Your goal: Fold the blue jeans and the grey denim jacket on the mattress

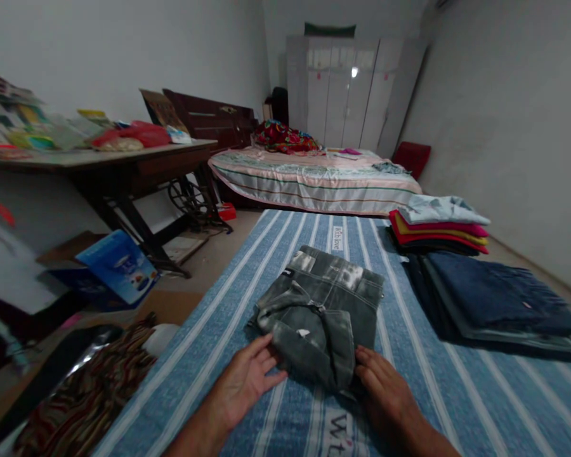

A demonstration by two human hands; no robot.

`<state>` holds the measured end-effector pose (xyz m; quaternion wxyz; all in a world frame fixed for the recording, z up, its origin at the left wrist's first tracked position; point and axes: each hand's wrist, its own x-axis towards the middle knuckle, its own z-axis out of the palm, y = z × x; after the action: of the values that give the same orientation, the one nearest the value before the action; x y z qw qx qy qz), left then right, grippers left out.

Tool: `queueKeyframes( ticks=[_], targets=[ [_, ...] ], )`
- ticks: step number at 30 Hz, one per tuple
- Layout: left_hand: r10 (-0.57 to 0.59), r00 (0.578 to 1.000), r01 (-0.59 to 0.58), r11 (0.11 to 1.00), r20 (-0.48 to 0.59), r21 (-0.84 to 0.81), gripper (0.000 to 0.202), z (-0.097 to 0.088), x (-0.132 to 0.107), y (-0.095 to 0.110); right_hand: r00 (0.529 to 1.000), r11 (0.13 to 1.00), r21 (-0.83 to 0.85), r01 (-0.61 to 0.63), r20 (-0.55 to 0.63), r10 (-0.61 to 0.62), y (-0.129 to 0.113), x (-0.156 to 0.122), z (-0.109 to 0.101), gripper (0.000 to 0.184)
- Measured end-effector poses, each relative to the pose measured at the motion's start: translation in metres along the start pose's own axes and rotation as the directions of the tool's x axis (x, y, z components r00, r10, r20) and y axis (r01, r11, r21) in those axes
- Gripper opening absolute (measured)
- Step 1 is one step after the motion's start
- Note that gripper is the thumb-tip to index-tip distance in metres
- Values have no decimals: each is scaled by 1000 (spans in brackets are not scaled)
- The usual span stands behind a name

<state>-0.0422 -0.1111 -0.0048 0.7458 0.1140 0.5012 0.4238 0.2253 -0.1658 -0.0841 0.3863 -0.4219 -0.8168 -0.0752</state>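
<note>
A folded pair of grey washed jeans (323,304) lies on a blue and white striped sheet (457,393) in front of me. My left hand (245,377) rests on the sheet at the jeans' near left corner, fingers stretched out and touching the fabric. My right hand (383,384) lies at the near right corner, its fingers flat against the folded edge and partly tucked under it. Neither hand grips anything.
Folded dark garments (495,301) and a stack of coloured folded clothes (440,228) lie at the right. A bed (314,174) with a red bundle stands beyond. A cluttered table (124,158) stands at the left, with a blue box (118,266) and patterned cloth (90,387) on the floor.
</note>
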Motion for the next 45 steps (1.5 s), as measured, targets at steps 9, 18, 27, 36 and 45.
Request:
queueKeyframes(
  ticks=[9, 18, 27, 36, 45],
  targets=[
    [-26, 999, 24, 999, -32, -38, 19, 16, 8, -22, 777, 812, 334, -478, 592, 213, 36, 59, -67, 25],
    [21, 998, -27, 995, -55, -100, 27, 17, 10, -32, 683, 727, 86, -681, 433, 588, 158, 177, -12, 26],
    [34, 998, -47, 965, -55, -258, 46, 29, 10, -38, 412, 595, 32, -803, 752, 515, 180, 233, 64, 39],
    [51, 992, -78, 967, -112, -244, 22, 34, 20, -37, 320, 386, 116, -915, 793, 519, 177, 224, 69, 40],
    [290, 957, -278, 912, 4, 301, 26, 29, 20, 87, 314, 166, 274, -947, 685, 658, 130, 183, -12, 44]
  ],
)
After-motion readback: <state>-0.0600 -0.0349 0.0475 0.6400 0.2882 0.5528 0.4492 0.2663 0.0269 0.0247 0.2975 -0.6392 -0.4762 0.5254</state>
